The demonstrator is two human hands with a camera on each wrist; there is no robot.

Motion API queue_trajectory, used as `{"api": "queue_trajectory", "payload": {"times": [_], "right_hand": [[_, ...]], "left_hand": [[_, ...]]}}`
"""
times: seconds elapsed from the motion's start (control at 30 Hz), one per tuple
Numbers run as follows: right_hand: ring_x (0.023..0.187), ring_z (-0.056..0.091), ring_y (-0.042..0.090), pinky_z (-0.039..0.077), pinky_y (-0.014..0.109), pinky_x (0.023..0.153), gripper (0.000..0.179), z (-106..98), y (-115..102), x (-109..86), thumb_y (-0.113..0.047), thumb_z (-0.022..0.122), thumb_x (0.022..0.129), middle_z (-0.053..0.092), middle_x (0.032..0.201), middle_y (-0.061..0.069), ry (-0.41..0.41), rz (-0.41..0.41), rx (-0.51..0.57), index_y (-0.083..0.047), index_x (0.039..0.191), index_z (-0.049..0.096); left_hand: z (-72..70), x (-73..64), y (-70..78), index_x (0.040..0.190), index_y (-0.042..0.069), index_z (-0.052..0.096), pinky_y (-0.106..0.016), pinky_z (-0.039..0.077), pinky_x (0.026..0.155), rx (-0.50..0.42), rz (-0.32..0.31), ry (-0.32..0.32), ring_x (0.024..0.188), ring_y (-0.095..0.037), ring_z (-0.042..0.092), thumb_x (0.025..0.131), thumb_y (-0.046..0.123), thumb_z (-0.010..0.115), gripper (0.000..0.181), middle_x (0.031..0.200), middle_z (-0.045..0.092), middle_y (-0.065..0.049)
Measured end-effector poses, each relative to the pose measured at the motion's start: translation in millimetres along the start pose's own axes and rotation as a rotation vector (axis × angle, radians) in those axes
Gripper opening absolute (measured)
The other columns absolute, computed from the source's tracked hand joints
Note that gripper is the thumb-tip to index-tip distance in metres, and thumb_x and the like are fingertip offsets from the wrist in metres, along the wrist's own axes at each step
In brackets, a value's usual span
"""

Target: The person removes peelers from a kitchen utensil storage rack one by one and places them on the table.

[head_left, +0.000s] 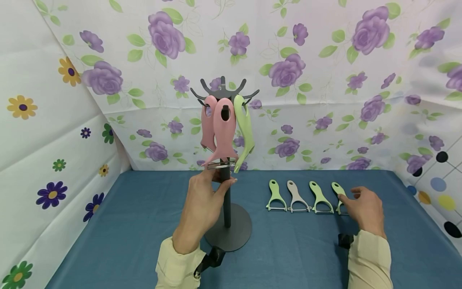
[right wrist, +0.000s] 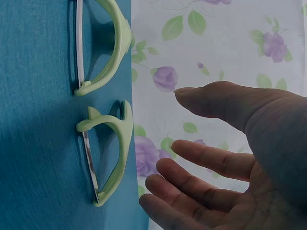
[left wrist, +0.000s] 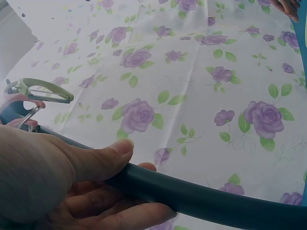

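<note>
My left hand [head_left: 202, 200] holds the dark pole [head_left: 227, 208] of a hook stand, thumb on one side and fingers on the other. From the stand's hooks [head_left: 223, 93] hang a front pink peeler [head_left: 224, 128], another pink peeler [head_left: 207, 130] behind it, and a green peeler [head_left: 244, 124]. My right hand [head_left: 365, 210] hovers by the rightmost green peeler [head_left: 337, 188], which lies on the table. In the right wrist view, thumb and fingers are spread apart, with a gap between them and that peeler [right wrist: 125, 132].
Left of that peeler, in a row, lie a green peeler [head_left: 317, 192], a pale beige-pink peeler [head_left: 294, 192] and another green peeler [head_left: 274, 190]. The stand's round base [head_left: 238, 233] rests on the blue tablecloth [head_left: 288, 249]. A flowered cloth [head_left: 325, 80] hangs behind.
</note>
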State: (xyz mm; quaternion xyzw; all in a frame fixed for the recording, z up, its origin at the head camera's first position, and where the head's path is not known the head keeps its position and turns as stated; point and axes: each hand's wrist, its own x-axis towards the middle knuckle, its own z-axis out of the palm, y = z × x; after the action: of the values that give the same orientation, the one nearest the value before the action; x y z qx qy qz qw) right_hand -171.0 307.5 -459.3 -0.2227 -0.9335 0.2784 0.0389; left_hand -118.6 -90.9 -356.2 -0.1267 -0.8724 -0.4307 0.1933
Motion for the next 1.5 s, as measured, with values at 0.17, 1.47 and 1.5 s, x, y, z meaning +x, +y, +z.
{"api": "queue_trajectory", "payload": {"times": [0.17, 1.47, 1.5], "right_hand": [[0.12, 0.051, 0.055, 0.05, 0.064, 0.09, 0.06, 1.1, -3.4, -0.1, -0.031, 0.063, 0.1, 0.051, 0.137, 0.04, 0.002, -0.011, 0.005, 0.01, 0.141, 0.05], [0.122, 0.055, 0.047, 0.049, 0.062, 0.099, 0.065, -1.5, -24.4, -10.7, -0.044, 0.066, 0.099, 0.056, 0.136, 0.03, 0.119, -0.345, 0.156, 0.002, 0.143, 0.052], [0.122, 0.055, 0.047, 0.049, 0.062, 0.1, 0.065, -1.5, -25.3, -11.0, -0.044, 0.066, 0.099, 0.056, 0.137, 0.03, 0.123, -0.356, 0.16, 0.002, 0.143, 0.052]], "left_hand": [[-0.7, 0.9, 0.9, 0.107, 0.012, 0.074, -0.04, 0.059, 0.075, 0.021, -0.019, -0.02, 0.092, -0.022, 0.072, 0.095, 0.021, 0.074, 0.015, 0.095, 0.076, -0.006], [-0.2, 1.3, 1.1, 0.116, 0.008, 0.068, -0.037, 0.064, 0.082, -0.014, -0.005, -0.055, 0.098, -0.023, 0.074, 0.098, 0.017, 0.07, 0.02, 0.107, 0.072, -0.01], [-0.4, 1.3, 1.2, 0.116, 0.007, 0.068, -0.037, 0.064, 0.082, -0.012, -0.002, -0.054, 0.098, -0.023, 0.074, 0.099, 0.017, 0.07, 0.02, 0.107, 0.072, -0.011]]}}
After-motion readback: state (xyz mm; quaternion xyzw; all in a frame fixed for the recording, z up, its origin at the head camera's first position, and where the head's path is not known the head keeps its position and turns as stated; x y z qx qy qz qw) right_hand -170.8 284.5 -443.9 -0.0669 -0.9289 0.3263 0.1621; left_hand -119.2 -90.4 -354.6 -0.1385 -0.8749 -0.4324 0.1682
